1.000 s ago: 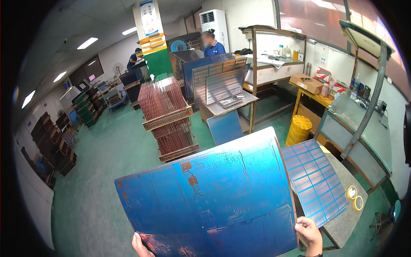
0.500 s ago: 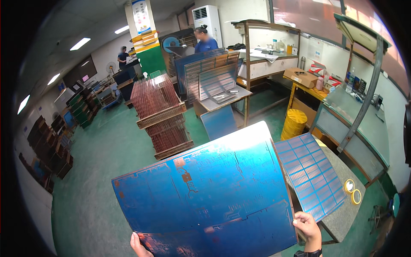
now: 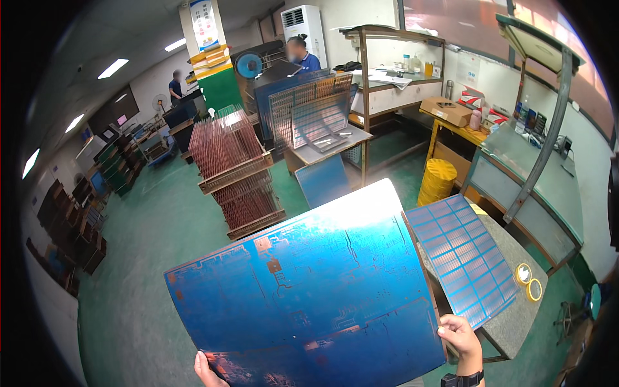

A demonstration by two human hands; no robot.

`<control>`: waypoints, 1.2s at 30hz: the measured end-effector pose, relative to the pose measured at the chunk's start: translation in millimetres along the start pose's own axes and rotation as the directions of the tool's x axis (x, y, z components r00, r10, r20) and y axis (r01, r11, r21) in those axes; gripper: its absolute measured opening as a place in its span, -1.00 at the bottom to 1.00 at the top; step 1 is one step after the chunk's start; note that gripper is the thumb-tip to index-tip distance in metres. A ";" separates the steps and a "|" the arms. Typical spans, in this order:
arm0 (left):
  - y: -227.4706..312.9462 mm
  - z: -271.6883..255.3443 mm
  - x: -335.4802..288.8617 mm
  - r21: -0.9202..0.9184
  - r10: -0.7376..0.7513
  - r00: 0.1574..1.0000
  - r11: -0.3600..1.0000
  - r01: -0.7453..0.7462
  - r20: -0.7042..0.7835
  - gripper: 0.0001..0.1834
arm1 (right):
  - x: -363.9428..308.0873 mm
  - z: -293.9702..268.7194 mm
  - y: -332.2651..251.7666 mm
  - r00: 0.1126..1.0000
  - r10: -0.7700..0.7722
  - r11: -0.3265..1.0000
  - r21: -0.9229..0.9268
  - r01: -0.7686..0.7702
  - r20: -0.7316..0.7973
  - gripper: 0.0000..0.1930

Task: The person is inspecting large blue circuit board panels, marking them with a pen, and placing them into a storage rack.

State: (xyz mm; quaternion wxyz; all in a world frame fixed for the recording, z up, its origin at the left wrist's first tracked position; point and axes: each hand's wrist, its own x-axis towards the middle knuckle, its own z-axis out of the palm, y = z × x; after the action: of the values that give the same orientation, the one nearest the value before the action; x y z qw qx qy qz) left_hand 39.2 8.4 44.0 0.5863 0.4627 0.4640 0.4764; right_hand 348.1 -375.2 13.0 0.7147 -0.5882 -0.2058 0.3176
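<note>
A large blue circuit board panel [image 3: 309,284] with copper-coloured traces is held up in front of me, tilted, with bright glare along its far edge. My left hand [image 3: 207,370] grips its lower left edge; the thumb shows on the face and the other fingers are hidden behind. On the lower right edge my right hand [image 3: 461,335] pinches the panel between thumb and fingers, a dark band on its wrist. Beyond that hand, a second panel [image 3: 461,258] with a blue grid over copper strips lies on a grey table [image 3: 516,335].
Two yellow tape rolls [image 3: 529,282] rest on the grey table. Ahead stand stacked racks [image 3: 235,161] of upright reddish panels and a small table [image 3: 342,143] with leaning boards. A yellow drum [image 3: 438,182] is to the right. One person [image 3: 303,58] in blue works behind the boards, another [image 3: 175,89] farther off.
The view has shifted slightly, so the surroundings sit a little more to the left. The panel stays in both hands with nearly the same tilt.
</note>
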 end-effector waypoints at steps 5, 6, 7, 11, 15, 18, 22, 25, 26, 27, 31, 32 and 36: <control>1.5 3.4 -0.7 -0.001 0.001 1.000 1.000 -0.001 -0.020 -0.69 | 0.0 0.0 1.5 1.000 0.002 1.000 0.008 -0.001 -0.019 -0.85; 1.6 3.4 -0.6 0.000 0.001 1.000 1.000 -0.001 -0.019 -0.69 | 0.0 -0.3 2.5 1.000 0.002 1.000 0.008 -0.002 -0.020 -0.85; 1.6 3.4 -0.4 0.002 -0.006 1.000 1.000 0.006 -0.016 -0.69 | 0.0 -0.8 3.8 1.000 -0.004 1.000 0.004 0.004 -0.030 -0.85; 7.2 4.5 -4.2 0.004 -0.003 1.000 1.000 0.003 -0.002 -0.69 | -0.9 1.2 0.5 0.999 0.007 1.000 0.010 -0.007 -0.035 -0.85; 6.0 4.7 -2.0 0.017 -0.013 1.000 1.000 0.013 -0.011 -0.69 | 0.4 3.1 0.5 0.999 -0.003 1.000 0.023 0.004 -0.038 -0.85; 8.7 4.9 -3.3 -0.002 -0.016 0.999 1.000 0.016 0.030 -0.69 | 0.3 2.3 1.8 0.998 0.002 1.000 0.019 -0.001 -0.060 -0.86; 7.4 2.9 -3.3 0.028 -0.005 1.000 1.000 0.005 0.007 -0.69 | 0.4 -0.8 6.1 0.997 0.015 1.000 0.015 -0.014 -0.075 -0.86; -12.4 -5.0 6.8 0.028 0.065 0.993 0.998 -0.063 -0.095 -0.77 | -0.4 -2.2 9.6 0.995 0.014 1.000 0.022 -0.012 -0.100 -0.86; -15.5 -4.1 8.9 0.015 0.114 0.978 0.994 -0.113 -0.177 -0.78 | 0.1 -2.2 10.7 0.992 0.013 1.000 0.030 -0.009 -0.123 -0.86; -16.5 -4.5 9.6 0.015 0.116 0.976 0.993 -0.115 -0.182 -0.78 | 0.8 -1.4 10.6 0.993 0.013 0.999 0.031 -0.009 -0.118 -0.86; -16.8 -6.5 10.3 -0.038 0.121 0.983 0.991 -0.128 -0.135 -0.78 | 3.5 -1.2 12.8 0.989 -0.004 0.999 0.038 0.010 -0.146 -0.86; -16.0 -8.5 10.1 -0.012 0.131 0.986 0.991 -0.133 -0.099 -0.78 | 4.3 -1.4 14.3 0.987 -0.014 0.999 0.040 0.020 -0.159 -0.86; -7.9 -3.7 4.3 0.013 0.134 0.990 0.991 -0.133 -0.044 -0.79 | 6.6 -1.4 15.6 0.987 -0.006 0.998 0.056 0.015 -0.158 -0.86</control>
State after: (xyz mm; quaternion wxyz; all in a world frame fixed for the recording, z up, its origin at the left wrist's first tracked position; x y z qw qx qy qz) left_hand 37.1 12.1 35.2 0.5403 0.4848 0.4473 0.5225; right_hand 350.5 -370.0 -3.0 0.7469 -0.5897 -0.1428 0.2720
